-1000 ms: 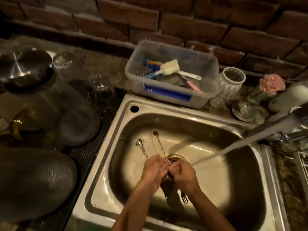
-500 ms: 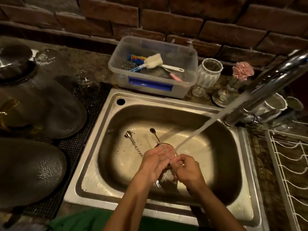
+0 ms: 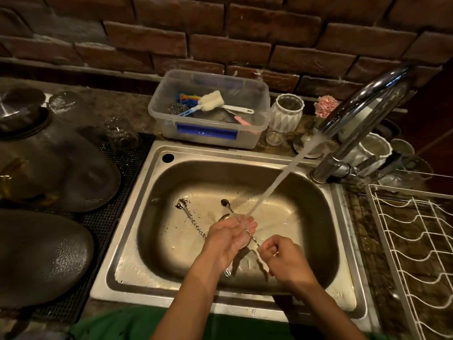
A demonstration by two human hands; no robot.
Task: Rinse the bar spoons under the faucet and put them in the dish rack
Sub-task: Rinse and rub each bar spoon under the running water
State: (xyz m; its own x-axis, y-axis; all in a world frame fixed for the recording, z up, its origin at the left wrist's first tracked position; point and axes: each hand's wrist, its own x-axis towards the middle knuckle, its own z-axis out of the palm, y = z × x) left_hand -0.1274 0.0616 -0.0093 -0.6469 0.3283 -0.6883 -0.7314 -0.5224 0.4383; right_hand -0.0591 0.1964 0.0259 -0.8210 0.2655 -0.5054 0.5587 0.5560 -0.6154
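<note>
Over the steel sink (image 3: 328, 202), my left hand (image 3: 230, 238) and my right hand (image 3: 282, 258) both grip one twisted bar spoon (image 3: 252, 238); its bowl end (image 3: 225, 202) pokes out past my left fingers. Water from the chrome faucet (image 3: 367, 111) streams onto my left hand and the spoon. A second bar spoon (image 3: 190, 215) lies on the sink floor to the left, with dark specks around its end. The white wire dish rack (image 3: 414, 244) stands on the counter at the right.
A clear plastic tub (image 3: 259, 128) with a sponge brush and scrubbers sits behind the sink. White ribbed glass cups (image 3: 285, 114) and a pink flower (image 3: 324, 107) stand near the faucet. Dark domed lids and glassware fill a black mat (image 3: 122, 192) on the left.
My hands have drawn apart along the spoon, the right one sliding toward me. The view has shifted right and back, showing more of the dish rack.
</note>
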